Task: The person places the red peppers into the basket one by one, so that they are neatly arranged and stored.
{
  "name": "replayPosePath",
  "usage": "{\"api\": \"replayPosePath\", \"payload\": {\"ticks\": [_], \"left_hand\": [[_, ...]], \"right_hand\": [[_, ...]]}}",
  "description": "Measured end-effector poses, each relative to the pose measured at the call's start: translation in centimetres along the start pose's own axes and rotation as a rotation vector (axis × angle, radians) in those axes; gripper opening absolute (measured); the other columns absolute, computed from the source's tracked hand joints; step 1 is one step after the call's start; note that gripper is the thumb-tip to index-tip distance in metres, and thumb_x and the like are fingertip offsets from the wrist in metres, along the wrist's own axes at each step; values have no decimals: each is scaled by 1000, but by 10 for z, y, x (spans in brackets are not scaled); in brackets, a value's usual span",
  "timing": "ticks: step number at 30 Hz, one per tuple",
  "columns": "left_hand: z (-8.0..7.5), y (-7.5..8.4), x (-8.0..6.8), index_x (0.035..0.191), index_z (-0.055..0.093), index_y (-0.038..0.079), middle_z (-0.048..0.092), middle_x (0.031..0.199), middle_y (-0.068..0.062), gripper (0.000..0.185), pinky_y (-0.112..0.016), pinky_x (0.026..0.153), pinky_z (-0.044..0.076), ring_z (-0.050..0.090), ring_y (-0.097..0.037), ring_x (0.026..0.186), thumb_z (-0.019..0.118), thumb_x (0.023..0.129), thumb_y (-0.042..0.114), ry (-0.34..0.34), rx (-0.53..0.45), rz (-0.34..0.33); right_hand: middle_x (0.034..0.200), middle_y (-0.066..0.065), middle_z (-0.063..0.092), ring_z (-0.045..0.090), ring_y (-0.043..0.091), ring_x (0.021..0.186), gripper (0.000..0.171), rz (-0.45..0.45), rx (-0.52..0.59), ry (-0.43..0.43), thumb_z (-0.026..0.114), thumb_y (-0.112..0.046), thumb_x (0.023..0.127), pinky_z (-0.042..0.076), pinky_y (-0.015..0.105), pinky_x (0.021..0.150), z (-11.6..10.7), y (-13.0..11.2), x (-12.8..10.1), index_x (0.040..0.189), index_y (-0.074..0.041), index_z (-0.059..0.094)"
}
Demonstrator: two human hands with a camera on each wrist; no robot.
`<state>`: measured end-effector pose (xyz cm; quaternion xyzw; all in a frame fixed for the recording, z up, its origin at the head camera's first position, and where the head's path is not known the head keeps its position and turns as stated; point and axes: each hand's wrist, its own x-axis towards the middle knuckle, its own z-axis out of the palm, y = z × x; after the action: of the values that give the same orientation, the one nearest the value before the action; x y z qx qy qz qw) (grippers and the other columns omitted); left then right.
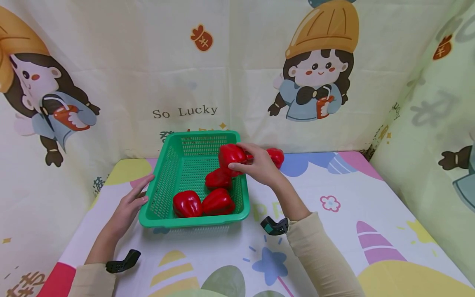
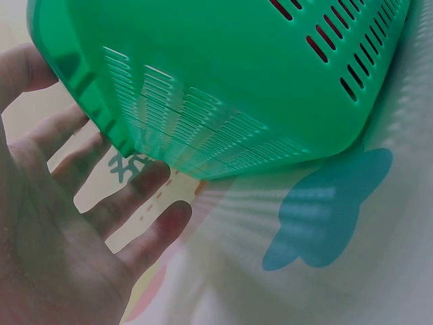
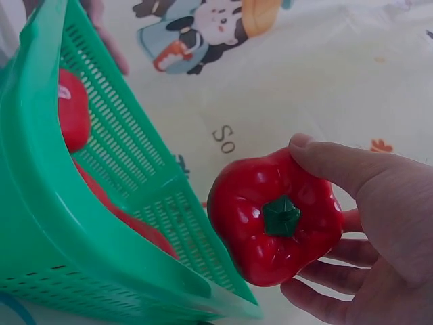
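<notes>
My right hand (image 1: 256,165) grips a red bell pepper (image 1: 231,156) above the right rim of a green slotted basket (image 1: 165,214). The right wrist view shows that pepper (image 3: 274,217) with its green stem facing the camera, held by my fingers (image 3: 325,159) just outside the basket wall (image 3: 101,264). Three more red peppers (image 1: 187,203) (image 1: 218,201) (image 1: 218,179) lie inside the basket. Another red pepper (image 1: 276,156) sits on the table behind my right hand. My left hand (image 1: 131,203) rests with straight fingers against the basket's left side; its fingers (image 2: 128,203) lie beside the basket wall (image 2: 223,88).
The table carries a colourful cartoon-printed cloth (image 1: 334,231). Printed cartoon curtains (image 1: 185,82) close off the back and both sides, close behind the basket. Open cloth lies to the right of the basket and in front of it.
</notes>
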<state>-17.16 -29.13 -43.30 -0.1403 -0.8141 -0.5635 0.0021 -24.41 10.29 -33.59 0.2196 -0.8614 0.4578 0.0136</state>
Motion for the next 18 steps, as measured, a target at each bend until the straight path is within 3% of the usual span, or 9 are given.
{"api": "replayPosePath", "payload": {"ticks": [18], "left_hand": [[-1,0,0,155,22,23,18,161,7,52,-8,90,38,38,5,122,34,105,26,2,4,-16]], "right_hand": [[134,4,54,56,23,115,72,-3,-3,-28,76,-36,81,57,37,80,6,-4,5,144,-17,45]]}}
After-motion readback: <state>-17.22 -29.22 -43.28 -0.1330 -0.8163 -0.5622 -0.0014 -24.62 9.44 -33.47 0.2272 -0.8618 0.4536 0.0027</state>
